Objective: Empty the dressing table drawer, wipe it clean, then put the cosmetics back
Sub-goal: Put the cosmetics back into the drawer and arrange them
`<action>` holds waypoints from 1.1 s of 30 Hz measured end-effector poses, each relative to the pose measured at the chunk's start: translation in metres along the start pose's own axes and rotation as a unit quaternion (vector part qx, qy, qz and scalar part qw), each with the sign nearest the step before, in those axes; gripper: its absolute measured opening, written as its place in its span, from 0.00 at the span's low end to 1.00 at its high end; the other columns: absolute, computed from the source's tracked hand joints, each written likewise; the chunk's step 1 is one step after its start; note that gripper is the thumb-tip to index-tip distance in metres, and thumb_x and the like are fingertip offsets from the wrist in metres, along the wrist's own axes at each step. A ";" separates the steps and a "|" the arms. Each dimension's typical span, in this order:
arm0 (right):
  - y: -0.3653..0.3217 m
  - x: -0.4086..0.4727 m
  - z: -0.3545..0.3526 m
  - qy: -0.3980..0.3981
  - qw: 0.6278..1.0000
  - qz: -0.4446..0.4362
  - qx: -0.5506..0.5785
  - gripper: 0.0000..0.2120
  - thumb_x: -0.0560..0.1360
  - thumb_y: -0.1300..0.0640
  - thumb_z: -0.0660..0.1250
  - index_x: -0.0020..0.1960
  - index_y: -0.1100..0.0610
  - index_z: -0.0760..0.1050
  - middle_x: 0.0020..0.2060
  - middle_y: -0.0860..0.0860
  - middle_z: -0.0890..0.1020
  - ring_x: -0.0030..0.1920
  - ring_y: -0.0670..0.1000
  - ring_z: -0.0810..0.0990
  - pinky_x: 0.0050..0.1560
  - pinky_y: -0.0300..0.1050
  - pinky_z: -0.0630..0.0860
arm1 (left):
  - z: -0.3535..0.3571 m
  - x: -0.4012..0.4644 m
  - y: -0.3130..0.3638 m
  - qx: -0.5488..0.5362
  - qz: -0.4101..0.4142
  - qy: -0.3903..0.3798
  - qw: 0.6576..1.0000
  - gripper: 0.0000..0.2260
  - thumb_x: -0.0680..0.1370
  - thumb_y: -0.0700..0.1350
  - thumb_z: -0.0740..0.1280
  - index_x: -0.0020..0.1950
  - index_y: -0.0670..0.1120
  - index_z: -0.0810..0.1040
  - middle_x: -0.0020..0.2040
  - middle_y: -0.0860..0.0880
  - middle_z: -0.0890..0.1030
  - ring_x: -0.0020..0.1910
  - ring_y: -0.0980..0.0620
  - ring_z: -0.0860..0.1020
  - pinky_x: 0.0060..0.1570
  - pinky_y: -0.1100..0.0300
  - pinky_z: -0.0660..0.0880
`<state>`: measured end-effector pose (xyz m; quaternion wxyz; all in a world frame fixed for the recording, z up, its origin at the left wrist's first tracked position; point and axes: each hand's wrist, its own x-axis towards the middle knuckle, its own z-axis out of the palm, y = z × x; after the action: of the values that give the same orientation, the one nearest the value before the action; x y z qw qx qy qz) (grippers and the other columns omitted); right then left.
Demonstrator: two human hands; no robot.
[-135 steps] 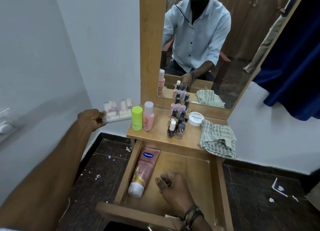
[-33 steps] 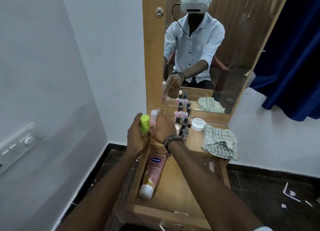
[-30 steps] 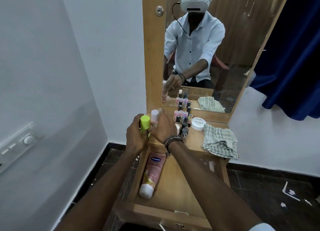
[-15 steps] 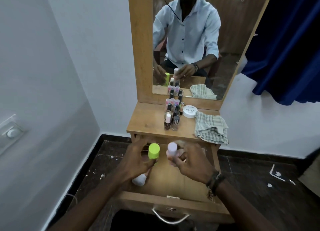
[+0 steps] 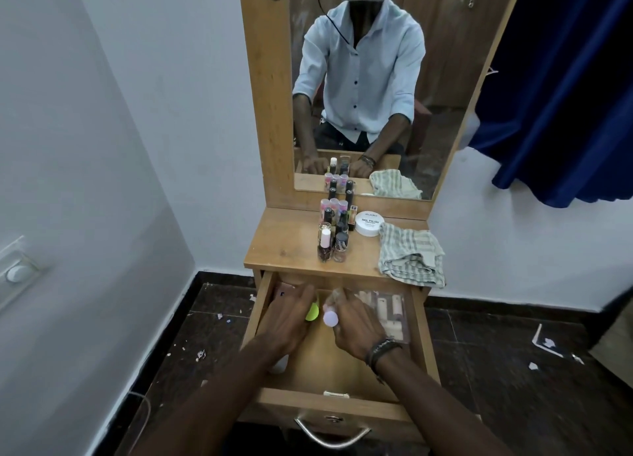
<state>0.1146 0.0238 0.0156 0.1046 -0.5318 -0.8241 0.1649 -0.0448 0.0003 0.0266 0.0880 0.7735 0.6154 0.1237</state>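
Now that both little bottles have come off the left end of the dresser top and gone down into the drawer, it looks like the put-back phase is well underway. A second ago they were being lifted from the tabletop; now the left hand has its fingers curled round the green-capped bottle and the right hand is wrapped round the pink bottle with the pale cap, both upright near the drawer's middle, side by side and just about touching. Can't tell if they're resting on the drawer floor yet.

The clear case of small tubes is already sitting against the drawer's right wall toward the back. The lotion tube that lay along the left wall is mostly hidden under the left forearm now.

Still up on the dresser top: the cluster of nail polish bottles near the back middle, the white nail polish remover tub just beside them, and the striped cloth on the right edge. So I'd guess a few more trips to go.
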 end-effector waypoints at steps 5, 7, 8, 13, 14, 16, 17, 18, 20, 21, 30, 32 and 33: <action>-0.002 0.006 0.001 -0.023 0.998 0.008 -0.061 0.18 0.71 0.65 0.63 0.59 0.57 0.63 0.55 0.58 0.76 0.50 0.61 0.79 0.38 0.49 0.73 | 0.001 0.005 0.005 0.106 0.037 -0.068 0.991 0.20 0.82 0.44 0.59 0.74 0.45 0.62 0.73 0.42 0.70 0.65 0.44 0.75 0.58 0.55 0.73; -0.002 0.005 0.002 -0.027 0.997 0.002 -0.069 0.19 0.72 0.66 0.62 0.61 0.58 0.63 0.57 0.58 0.74 0.49 0.61 0.79 0.36 0.48 0.68 | 0.004 0.006 0.002 0.141 0.040 -0.092 0.985 0.22 0.83 0.44 0.58 0.77 0.43 0.58 0.75 0.40 0.67 0.64 0.42 0.77 0.59 0.54 0.73; -0.002 0.005 0.003 -0.029 0.997 -0.001 -0.074 0.20 0.72 0.67 0.62 0.62 0.58 0.63 0.58 0.57 0.74 0.49 0.60 0.79 0.36 0.47 0.67 | 0.005 0.006 0.001 0.156 0.041 -0.098 0.982 0.23 0.83 0.43 0.58 0.77 0.43 0.57 0.75 0.38 0.66 0.63 0.41 0.77 0.59 0.53 0.74; 0.003 0.004 0.007 -0.033 0.998 0.002 -0.060 0.26 0.72 0.65 0.63 0.68 0.57 0.60 0.61 0.57 0.74 0.50 0.60 0.80 0.38 0.49 0.72 | 0.011 0.006 -0.003 0.173 0.039 -0.104 0.979 0.27 0.82 0.41 0.60 0.79 0.41 0.54 0.76 0.36 0.63 0.69 0.39 0.72 0.66 0.49 0.72; 0.004 0.004 0.008 -0.038 0.997 0.006 -0.062 0.29 0.73 0.65 0.63 0.71 0.58 0.57 0.63 0.57 0.74 0.51 0.60 0.79 0.41 0.50 0.73 | 0.013 0.007 -0.003 0.179 0.038 -0.102 0.978 0.27 0.82 0.41 0.60 0.79 0.40 0.54 0.77 0.36 0.62 0.71 0.38 0.69 0.68 0.48 0.70; 0.004 0.002 0.009 -0.049 0.995 0.004 -0.084 0.36 0.74 0.62 0.63 0.76 0.60 0.49 0.67 0.58 0.71 0.55 0.61 0.79 0.46 0.54 0.74 | 0.018 0.006 -0.003 0.187 0.027 -0.117 0.975 0.28 0.83 0.42 0.59 0.79 0.39 0.51 0.78 0.35 0.57 0.76 0.37 0.62 0.73 0.45 0.64; 0.002 0.000 0.010 -0.059 0.993 -0.003 -0.098 0.38 0.75 0.61 0.63 0.77 0.61 0.45 0.68 0.59 0.71 0.57 0.62 0.78 0.50 0.56 0.74 | 0.021 0.007 -0.003 0.187 0.020 -0.133 0.973 0.29 0.83 0.43 0.58 0.80 0.39 0.48 0.79 0.34 0.54 0.78 0.37 0.58 0.75 0.43 0.61; 0.000 -0.002 0.010 -0.070 0.991 -0.010 -0.113 0.39 0.76 0.59 0.63 0.78 0.62 0.41 0.69 0.60 0.71 0.58 0.63 0.77 0.53 0.57 0.73 | 0.023 0.006 -0.004 0.185 0.016 -0.150 0.971 0.30 0.84 0.44 0.57 0.80 0.39 0.45 0.80 0.35 0.51 0.79 0.37 0.54 0.76 0.42 0.57; -0.001 -0.004 0.011 -0.087 0.986 -0.022 -0.139 0.41 0.78 0.57 0.62 0.78 0.63 0.37 0.69 0.61 0.71 0.61 0.63 0.75 0.60 0.56 0.70 | 0.025 0.006 -0.005 0.184 0.013 -0.179 0.966 0.32 0.84 0.46 0.58 0.80 0.40 0.42 0.80 0.36 0.46 0.80 0.37 0.49 0.78 0.41 0.52; -0.001 -0.005 0.011 -0.089 0.986 -0.022 -0.141 0.41 0.79 0.55 0.62 0.78 0.63 0.36 0.70 0.61 0.70 0.64 0.63 0.73 0.65 0.56 0.66 | 0.026 0.007 -0.005 0.187 0.013 -0.183 0.965 0.32 0.84 0.46 0.58 0.80 0.40 0.42 0.80 0.36 0.45 0.80 0.37 0.49 0.78 0.41 0.51; 0.006 -0.005 0.010 -0.100 0.986 -0.036 -0.131 0.41 0.79 0.46 0.61 0.78 0.64 0.40 0.78 0.62 0.47 0.78 0.59 0.51 0.76 0.57 0.40 | 0.033 0.012 -0.006 0.194 0.000 -0.156 0.969 0.31 0.84 0.44 0.58 0.80 0.40 0.43 0.80 0.35 0.46 0.79 0.36 0.49 0.77 0.42 0.51; 0.005 -0.005 0.012 -0.097 0.986 -0.036 -0.128 0.41 0.79 0.46 0.62 0.78 0.64 0.41 0.78 0.61 0.45 0.78 0.58 0.49 0.76 0.56 0.39 | 0.034 0.012 -0.007 0.186 -0.005 -0.159 0.970 0.33 0.83 0.45 0.58 0.80 0.41 0.41 0.80 0.37 0.44 0.80 0.37 0.46 0.77 0.42 0.48; 0.006 -0.004 0.013 -0.095 0.987 -0.036 -0.123 0.42 0.79 0.45 0.62 0.78 0.64 0.40 0.78 0.60 0.45 0.78 0.57 0.48 0.76 0.55 0.39 | 0.034 0.012 -0.007 0.186 -0.009 -0.160 0.969 0.34 0.83 0.44 0.59 0.80 0.41 0.40 0.80 0.37 0.43 0.80 0.37 0.44 0.77 0.42 0.47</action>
<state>0.1165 0.0205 0.0015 -0.0347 -0.4926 -0.8628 0.1086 -0.0388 0.0139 -0.0069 0.0412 0.7802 0.6127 -0.1192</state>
